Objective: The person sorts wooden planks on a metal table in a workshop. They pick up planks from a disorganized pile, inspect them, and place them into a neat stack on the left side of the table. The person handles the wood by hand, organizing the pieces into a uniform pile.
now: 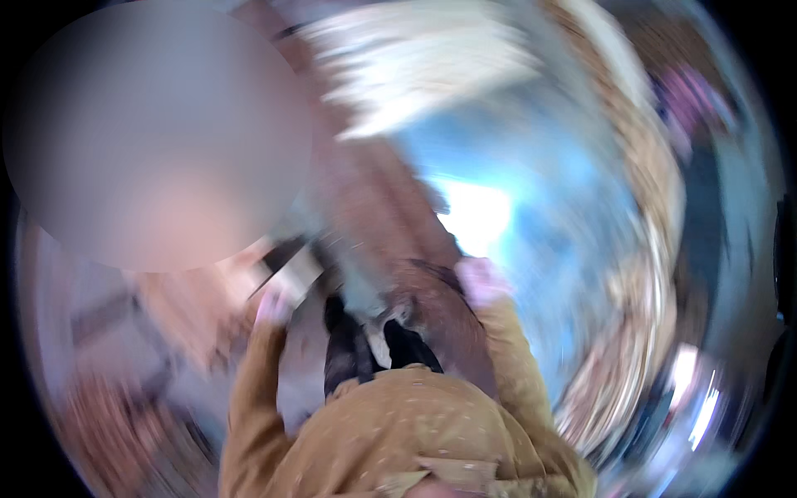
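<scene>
Motion smears most of the picture. My left hand [272, 307] is at left of centre, closed around the lower end of a small pale rectangular object [298, 275]; its exact kind is too blurred to tell. Out to the right, my right hand [482, 282] is beside the edge of a long reddish-brown board or ledge [390, 207]. A shiny blue surface [556, 199] lies just past that hand. Its fingers are smeared, so whether they touch or hold anything does not show. Both forearms wear mustard-yellow sleeves.
A whitish sheet or stack [423, 62] lies at the top centre. Tan, layered material [647, 199] curves along the right side. Brownish shapes [178, 311] stand at the left, and a large blurred patch covers the upper left. My dark shoes [407, 340] are below centre.
</scene>
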Tool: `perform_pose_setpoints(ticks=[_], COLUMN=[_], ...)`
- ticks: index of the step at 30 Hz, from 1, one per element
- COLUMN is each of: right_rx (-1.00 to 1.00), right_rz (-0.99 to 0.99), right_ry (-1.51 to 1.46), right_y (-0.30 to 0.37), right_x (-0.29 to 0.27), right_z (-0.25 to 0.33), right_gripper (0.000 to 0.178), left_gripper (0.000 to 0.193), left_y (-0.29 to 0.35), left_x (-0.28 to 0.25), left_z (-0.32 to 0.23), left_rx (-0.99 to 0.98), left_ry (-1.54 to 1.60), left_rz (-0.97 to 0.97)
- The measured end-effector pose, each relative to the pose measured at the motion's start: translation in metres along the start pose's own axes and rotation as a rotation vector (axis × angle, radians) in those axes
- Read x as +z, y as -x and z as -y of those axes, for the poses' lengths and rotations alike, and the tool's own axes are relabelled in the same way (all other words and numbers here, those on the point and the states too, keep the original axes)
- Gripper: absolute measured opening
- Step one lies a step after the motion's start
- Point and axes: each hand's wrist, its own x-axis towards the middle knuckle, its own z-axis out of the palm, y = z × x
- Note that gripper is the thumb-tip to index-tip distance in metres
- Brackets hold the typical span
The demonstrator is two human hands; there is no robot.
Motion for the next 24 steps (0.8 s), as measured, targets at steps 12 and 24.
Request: perform_pose_setpoints(ticks=[12, 24], right_rx=[1.223, 1.935], right_rz=[-0.425, -0.431], right_ry=[0.138, 0.113], right_y=[0.473, 0.523], right_x=[-0.156, -0.201], right_z=[-0.215, -0.369], right_gripper=[0.064, 0.076], left_gripper=[0.040, 0.081], left_y=[0.090, 0.145], left_x=[0.347, 0.854], left_z=[-0.002, 0.060], left_rx=[0.722, -0.070], left_ry=[-1.091, -0.437], left_rz=[0.250, 0.938])
